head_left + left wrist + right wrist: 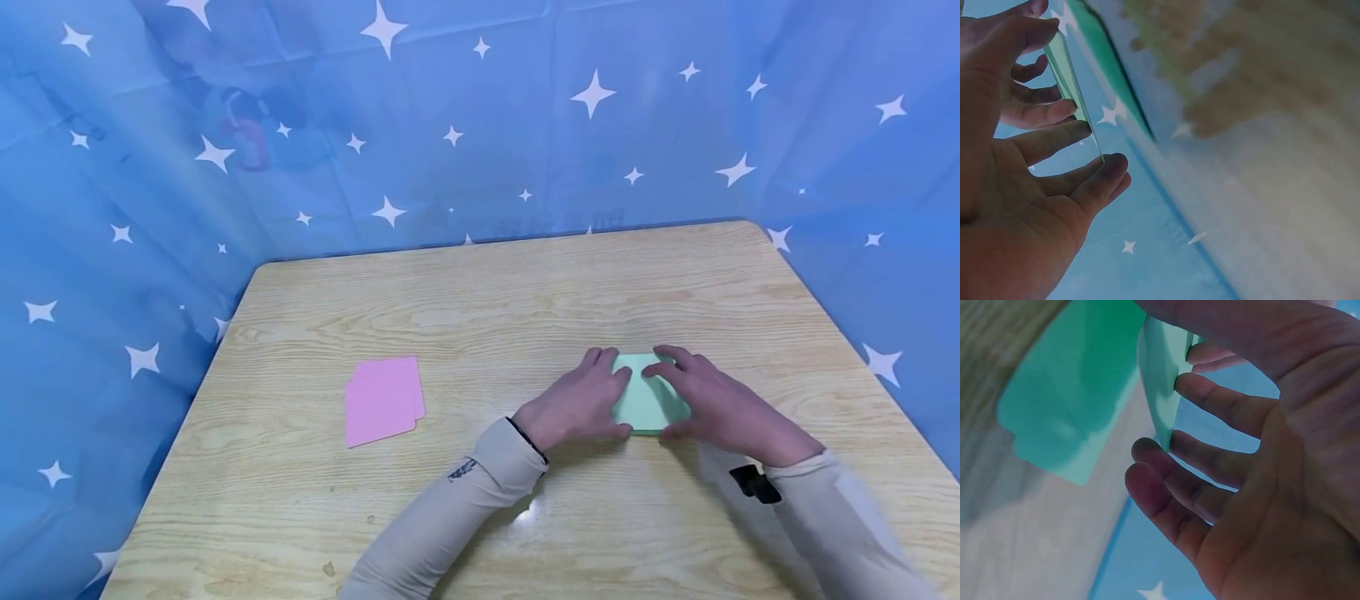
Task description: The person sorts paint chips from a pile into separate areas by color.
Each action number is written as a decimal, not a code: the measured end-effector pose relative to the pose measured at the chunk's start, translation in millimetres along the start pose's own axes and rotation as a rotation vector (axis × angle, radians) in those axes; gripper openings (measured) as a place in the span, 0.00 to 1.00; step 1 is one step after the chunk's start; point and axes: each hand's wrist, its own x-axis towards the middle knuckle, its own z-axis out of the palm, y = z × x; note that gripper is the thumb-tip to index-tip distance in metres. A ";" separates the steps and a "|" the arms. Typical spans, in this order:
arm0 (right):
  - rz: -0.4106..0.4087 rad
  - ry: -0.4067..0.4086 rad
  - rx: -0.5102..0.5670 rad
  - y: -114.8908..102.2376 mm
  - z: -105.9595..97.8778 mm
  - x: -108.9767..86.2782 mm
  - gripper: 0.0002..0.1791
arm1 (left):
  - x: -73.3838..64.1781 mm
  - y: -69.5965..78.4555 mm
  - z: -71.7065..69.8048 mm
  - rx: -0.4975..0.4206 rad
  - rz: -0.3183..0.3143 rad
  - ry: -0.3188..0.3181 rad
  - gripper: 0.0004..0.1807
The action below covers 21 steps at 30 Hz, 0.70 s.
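Note:
A light green paper sheet (642,398) is held just off the table, right of the middle in the head view. My left hand (577,404) grips its left side, thumb at the near edge and fingers at the far edge. From the right, my right hand (720,408) holds the same sheet by its edges with thumb and fingers. The right wrist view has the raised sheet (1161,375) slightly bowed, apart from darker green sheets (1072,400) lying below it on the table. Those lower sheets (1107,59) also show in the left wrist view.
Pink paper sheets (381,402) overlap unevenly on the left half of the wooden table (450,317). A blue curtain (495,125) with white stars stands behind the table and along its sides.

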 end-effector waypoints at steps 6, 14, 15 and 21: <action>0.021 -0.031 0.015 -0.7 7.3 -2.0 0.42 | -0.8 2.5 4.2 0.014 0.008 -0.030 0.31; 0.044 -0.071 0.017 -0.5 12.6 -1.8 0.42 | -2.1 5.9 6.4 0.029 0.001 -0.109 0.29; 0.043 -0.071 0.012 -0.8 12.3 -1.7 0.42 | -2.5 6.1 6.4 0.029 0.001 -0.117 0.29; 0.007 -0.014 -0.029 -6.4 5.7 2.6 0.39 | -8.3 0.5 -0.9 0.008 -0.032 -0.169 0.35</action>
